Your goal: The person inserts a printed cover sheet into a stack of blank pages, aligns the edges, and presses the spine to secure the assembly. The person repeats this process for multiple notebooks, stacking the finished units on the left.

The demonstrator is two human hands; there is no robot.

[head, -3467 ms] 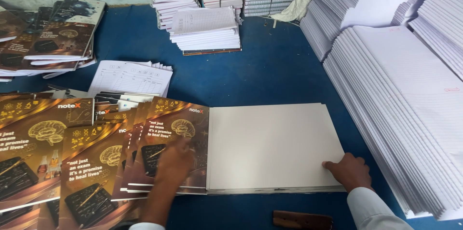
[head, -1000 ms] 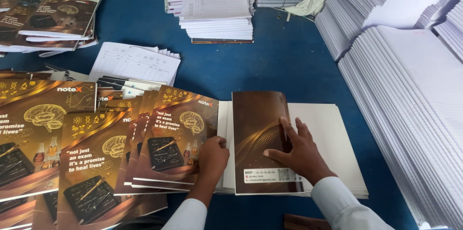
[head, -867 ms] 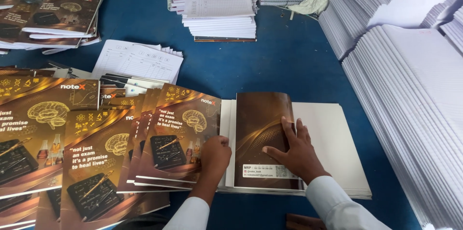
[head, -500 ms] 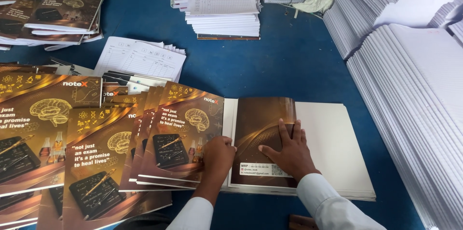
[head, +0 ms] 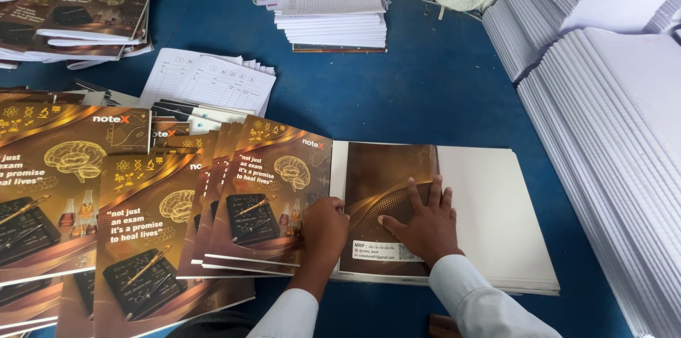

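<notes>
Brown cover sheet (head: 386,189), blue table (head: 433,90), paper stacks (head: 624,132)

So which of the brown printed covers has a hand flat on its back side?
The folded cover on the white page stack, under the right hand; the others show brain-printed fronts.

Ahead of you, a short stack of white printed sheets (head: 331,8) is sitting on the blue table (head: 440,90), with a loose sheaf of ruled index pages (head: 209,82) lying nearer on your left. Tall ranks of white paper blocks (head: 610,118) are lining your right side, and more glossy brown covers (head: 92,8) are piling up at far left.
</notes>
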